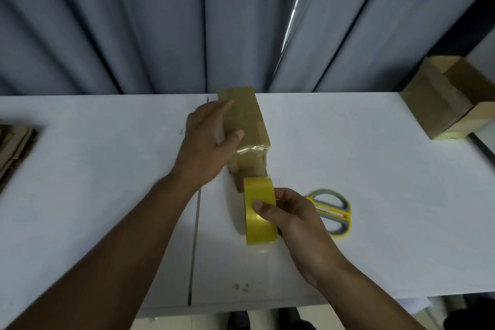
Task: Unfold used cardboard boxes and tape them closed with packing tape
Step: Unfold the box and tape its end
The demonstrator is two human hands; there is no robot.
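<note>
Near the middle of the table's far edge, a small cardboard box (249, 118) is lying with its long side running toward the person, its top and near end already wrapped in glossy clear-yellow tape. The left hand (206, 139) is resting over the box's left side, pressing on it with the fingers nearly straight and the thumb lying across the top; the picture is blurred there, so finer detail cannot be told. Just in front of the box's near end, the right hand (292, 217) is holding a yellow tape roll (261, 211) upright on its rim, the thumb pinching the outer band and the fingers curling round behind it. Yellow-and-grey scissors (334, 211) are lying on the white table (107, 169) just to the right of that hand. Two more cardboard boxes (439, 104) are sitting together at the far right corner, and flattened cardboard (13, 147) is lying at the left edge. Grey curtain folds (160, 21) are hanging behind the far edge.
</note>
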